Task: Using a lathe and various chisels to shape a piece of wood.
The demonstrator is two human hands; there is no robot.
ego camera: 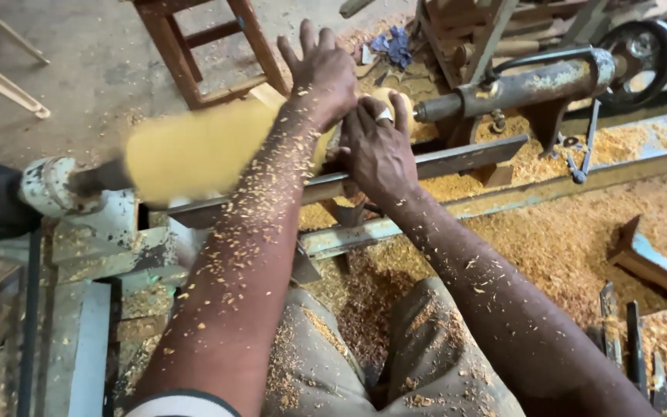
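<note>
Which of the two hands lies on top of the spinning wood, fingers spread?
The left hand: it rests over the blurred yellow wood with fingers fanned out. The right hand sits lower, curled against the metal rest bar.

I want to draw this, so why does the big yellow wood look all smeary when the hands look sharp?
In the head view the yellow wood piece is smeared by motion blur, its edges soft; the left hand and right hand resting on it are sharp, and so are the shavings on the arms. Light is soft, with no strong glare.
</note>
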